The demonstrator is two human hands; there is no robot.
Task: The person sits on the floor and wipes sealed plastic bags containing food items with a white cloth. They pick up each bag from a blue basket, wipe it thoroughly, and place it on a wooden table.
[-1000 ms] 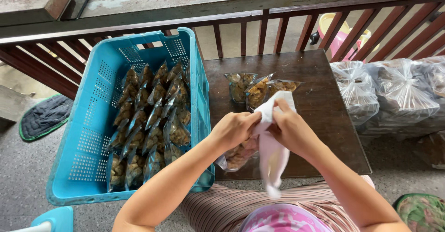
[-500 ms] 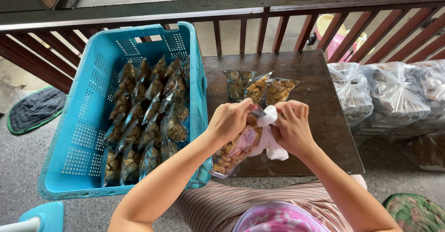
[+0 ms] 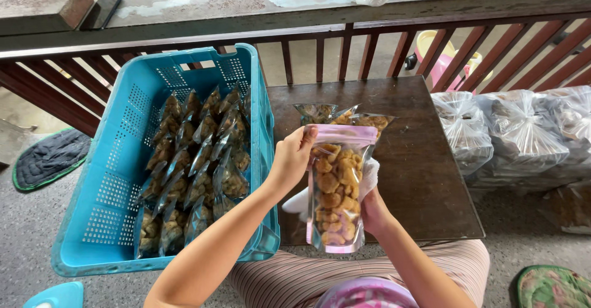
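Head view: my left hand pinches the snack pouch at its top corner; my right hand grips it from behind with a white cloth, above the table. Best: hold upright, wipe evenly.

1 head-worn camera looks steeply down, close over the wooden table and railing.

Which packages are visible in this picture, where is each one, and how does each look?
Clear stand-up snack pouch: held upright in both hands, pink top band, golden fried pieces.
Three similar pouches: on the dark wooden table, behind it.
Many filled pouches: rows inside the blue plastic crate.
Large tied clear bags: right of the table.
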